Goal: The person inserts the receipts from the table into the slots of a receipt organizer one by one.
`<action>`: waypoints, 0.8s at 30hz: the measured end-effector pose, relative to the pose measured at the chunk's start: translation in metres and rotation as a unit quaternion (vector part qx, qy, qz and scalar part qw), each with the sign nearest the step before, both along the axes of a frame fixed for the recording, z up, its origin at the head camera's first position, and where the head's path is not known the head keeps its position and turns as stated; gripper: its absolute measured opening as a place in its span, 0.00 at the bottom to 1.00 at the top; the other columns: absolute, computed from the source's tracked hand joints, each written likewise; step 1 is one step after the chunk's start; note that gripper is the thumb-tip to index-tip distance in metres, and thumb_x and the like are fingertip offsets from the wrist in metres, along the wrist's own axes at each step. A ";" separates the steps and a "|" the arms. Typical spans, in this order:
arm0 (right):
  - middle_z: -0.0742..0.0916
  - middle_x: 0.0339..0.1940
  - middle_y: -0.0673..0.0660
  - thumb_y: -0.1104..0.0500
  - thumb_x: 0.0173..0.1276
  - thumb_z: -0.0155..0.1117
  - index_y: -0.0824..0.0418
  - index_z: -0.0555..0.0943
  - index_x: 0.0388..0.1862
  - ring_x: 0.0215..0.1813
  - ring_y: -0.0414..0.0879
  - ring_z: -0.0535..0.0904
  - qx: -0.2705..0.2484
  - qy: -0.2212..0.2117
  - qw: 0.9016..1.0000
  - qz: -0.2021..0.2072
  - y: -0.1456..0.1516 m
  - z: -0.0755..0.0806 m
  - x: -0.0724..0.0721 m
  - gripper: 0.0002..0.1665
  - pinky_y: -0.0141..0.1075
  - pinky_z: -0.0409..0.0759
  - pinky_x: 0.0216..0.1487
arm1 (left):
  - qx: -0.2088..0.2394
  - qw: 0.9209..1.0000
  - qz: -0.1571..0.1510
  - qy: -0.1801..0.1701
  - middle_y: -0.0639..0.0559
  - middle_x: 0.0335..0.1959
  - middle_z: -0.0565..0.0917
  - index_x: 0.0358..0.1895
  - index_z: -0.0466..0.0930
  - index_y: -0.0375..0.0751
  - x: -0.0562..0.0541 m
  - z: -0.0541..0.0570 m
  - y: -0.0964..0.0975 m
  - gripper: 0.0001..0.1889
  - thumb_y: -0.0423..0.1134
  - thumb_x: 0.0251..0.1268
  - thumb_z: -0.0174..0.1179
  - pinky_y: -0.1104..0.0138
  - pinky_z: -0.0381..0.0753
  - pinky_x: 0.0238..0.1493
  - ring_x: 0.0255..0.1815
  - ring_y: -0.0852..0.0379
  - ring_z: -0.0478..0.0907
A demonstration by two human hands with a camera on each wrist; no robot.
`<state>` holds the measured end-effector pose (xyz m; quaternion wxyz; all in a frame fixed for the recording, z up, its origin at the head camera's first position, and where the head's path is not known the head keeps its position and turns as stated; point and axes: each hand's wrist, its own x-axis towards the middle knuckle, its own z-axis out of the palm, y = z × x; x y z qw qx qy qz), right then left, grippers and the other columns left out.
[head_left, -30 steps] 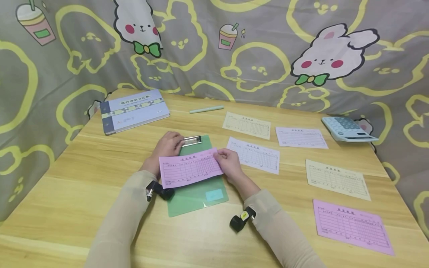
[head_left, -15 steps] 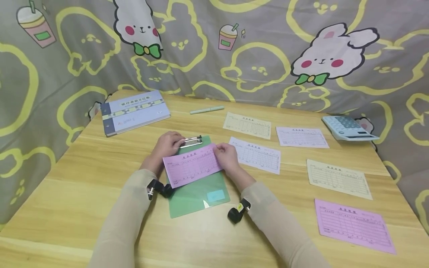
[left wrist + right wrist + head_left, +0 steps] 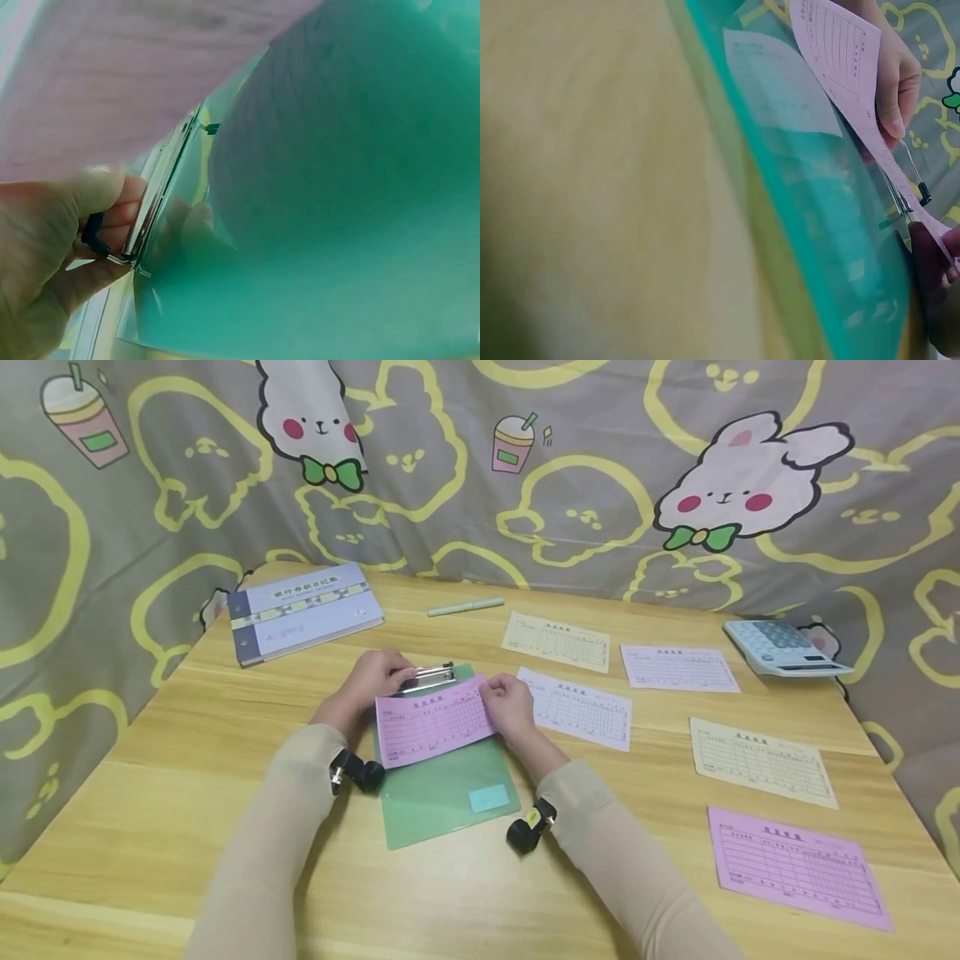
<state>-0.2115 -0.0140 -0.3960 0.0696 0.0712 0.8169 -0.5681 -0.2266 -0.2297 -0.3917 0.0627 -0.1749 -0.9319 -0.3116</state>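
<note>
A translucent green clipboard [image 3: 450, 793] lies on the table in front of me, its metal clip [image 3: 433, 677] at the far end. My left hand [image 3: 378, 678] grips the clip at its left side; in the left wrist view, thumb and fingers close round its black-tipped wire lever [image 3: 96, 234]. Between finger and thumb, my right hand [image 3: 512, 706] pinches the upper right corner of a pink printed form [image 3: 435, 727]. The form is held over the upper part of the clipboard, just short of the clip in the head view. In the right wrist view, the form [image 3: 844, 52] curves up off the board.
To the right lie a white form [image 3: 581, 710], a second white form [image 3: 678, 668], two cream forms [image 3: 557, 642] and another pink form [image 3: 798, 868]. A calculator [image 3: 783, 647] sits at the far right. A pen [image 3: 465, 607] and a blue ledger book [image 3: 306, 614] are at the back.
The pink form has shifted a little right and away from me, toward the clip, with my right hand moving slightly farther up the board. My left hand stays at the clip.
</note>
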 end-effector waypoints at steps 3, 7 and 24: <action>0.80 0.26 0.56 0.63 0.58 0.57 0.64 0.77 0.31 0.28 0.45 0.74 0.011 0.003 1.000 0.009 0.000 -0.001 0.000 0.04 0.27 0.71 0.23 | 0.007 1.000 -0.003 -0.014 0.47 0.24 0.78 0.28 0.82 0.34 -0.001 0.002 0.000 0.06 0.33 0.55 0.57 0.61 0.70 0.33 0.27 0.52 0.73; 0.79 0.26 0.56 0.63 0.58 0.57 0.63 0.76 0.30 0.26 0.44 0.72 0.005 -0.002 1.000 0.026 0.002 -0.004 -0.004 0.03 0.26 0.69 0.21 | 0.009 0.999 0.002 -0.033 0.47 0.25 0.78 0.28 0.82 0.34 -0.001 0.003 0.000 0.07 0.33 0.55 0.56 0.62 0.70 0.31 0.27 0.53 0.72; 0.81 0.26 0.56 0.61 0.58 0.57 0.65 0.77 0.31 0.27 0.45 0.76 -0.025 -0.023 0.999 -0.020 -0.004 -0.001 -0.004 0.07 0.24 0.70 0.19 | -0.002 0.999 0.014 -0.037 0.49 0.25 0.77 0.26 0.82 0.37 0.000 0.003 0.002 0.06 0.34 0.55 0.56 0.62 0.68 0.34 0.28 0.53 0.71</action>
